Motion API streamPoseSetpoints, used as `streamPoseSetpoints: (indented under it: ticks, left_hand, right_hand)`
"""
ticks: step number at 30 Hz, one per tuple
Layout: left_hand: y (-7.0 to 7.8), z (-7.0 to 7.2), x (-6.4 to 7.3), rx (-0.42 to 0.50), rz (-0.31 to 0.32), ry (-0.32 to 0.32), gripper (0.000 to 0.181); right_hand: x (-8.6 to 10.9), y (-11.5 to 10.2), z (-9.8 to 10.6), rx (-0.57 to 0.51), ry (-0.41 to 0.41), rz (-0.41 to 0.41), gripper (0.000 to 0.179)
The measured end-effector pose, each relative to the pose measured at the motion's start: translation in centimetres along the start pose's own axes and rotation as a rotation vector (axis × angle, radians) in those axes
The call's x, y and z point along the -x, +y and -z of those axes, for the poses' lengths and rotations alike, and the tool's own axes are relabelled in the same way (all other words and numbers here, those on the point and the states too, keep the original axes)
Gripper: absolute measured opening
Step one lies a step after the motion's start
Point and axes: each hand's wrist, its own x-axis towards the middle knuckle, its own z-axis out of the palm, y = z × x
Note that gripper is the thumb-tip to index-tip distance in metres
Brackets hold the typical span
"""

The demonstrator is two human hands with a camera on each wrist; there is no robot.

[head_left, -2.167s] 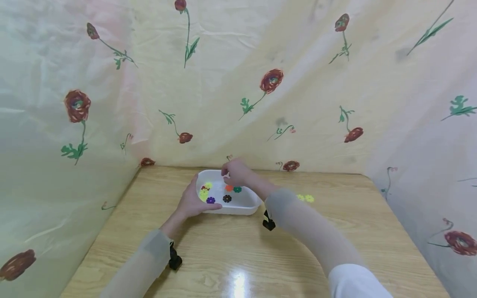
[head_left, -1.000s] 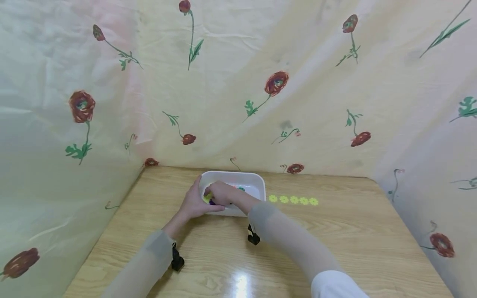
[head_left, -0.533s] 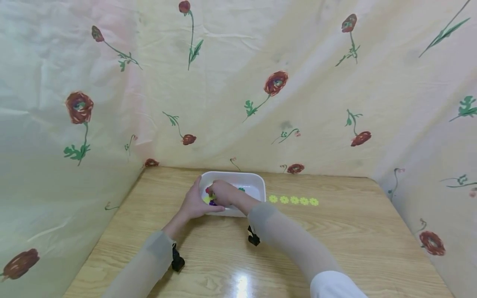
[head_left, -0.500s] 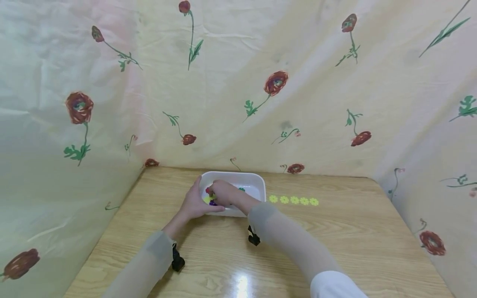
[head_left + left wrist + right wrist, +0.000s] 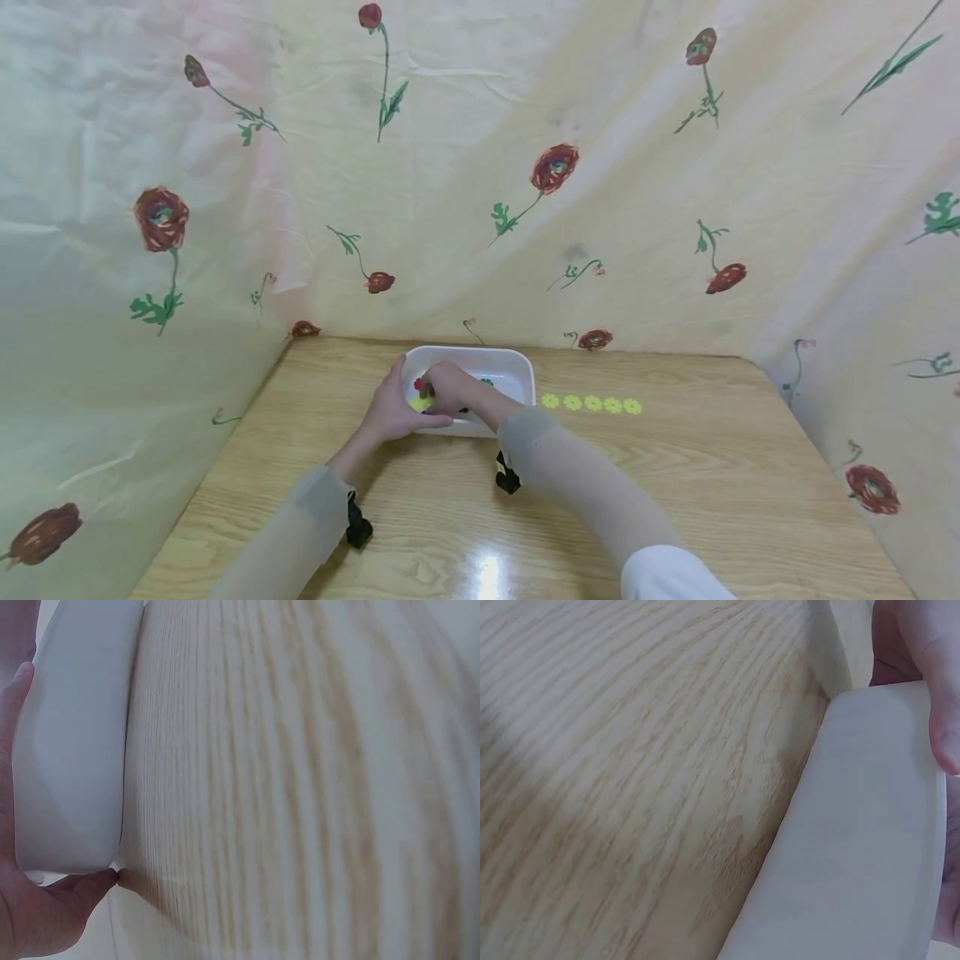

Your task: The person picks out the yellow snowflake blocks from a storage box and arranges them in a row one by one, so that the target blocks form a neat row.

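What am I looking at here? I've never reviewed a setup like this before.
There is no machine: a person works bare-handed. The wide picture is taken from the person's head, looking forward and down; the two close ones are taken from the left and right wrists. On the wood-grain table stands a white tray, with five yellow flower-shaped pieces in a row to its right. The left hand grips the tray's left end. The right hand reaches inside, near a red piece; whether it holds anything is hidden.

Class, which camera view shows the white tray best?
The head view: the white tray shows its rim and part of its inside. The left and right wrist views show mainly its outer side wall.
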Motion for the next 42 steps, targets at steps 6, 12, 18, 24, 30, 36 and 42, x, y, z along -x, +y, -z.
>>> streamPoseSetpoints:
  ticks: [6,12,18,24,30,36,42]
  left_hand:
    - [0.1,-0.2,0.1,-0.004,0.003,0.005,0.145]
    - [0.1,-0.1,0.1,-0.013,0.006,0.000,0.142]
    - [0.1,-0.1,0.0,-0.009,0.001,0.005,0.140]
    - [0.3,0.0,0.2,-0.014,0.017,0.004,0.146]
    - [0.4,0.0,0.3,-0.017,0.031,-0.003,0.142]
    - [0.2,0.0,0.4,-0.002,0.029,-0.003,0.136]
    - [0.2,-0.1,0.4,0.002,0.020,-0.002,0.137]
  right_hand:
    - [0.3,-0.1,0.1,-0.074,-0.006,-0.070,0.033]
    - [0.6,0.0,0.9,-0.042,0.004,-0.115,0.035]
    - [1.5,1.0,2.6,-0.013,0.005,-0.114,0.033]
    - [2.7,2.2,4.1,0.021,0.014,-0.103,0.027]
    - [4.4,3.7,5.6,-0.012,0.049,-0.118,0.027]
    - [5.8,5.3,6.9,-0.002,0.108,-0.167,0.027]
    - [6.9,7.3,7.9,0.053,0.143,-0.190,0.027]
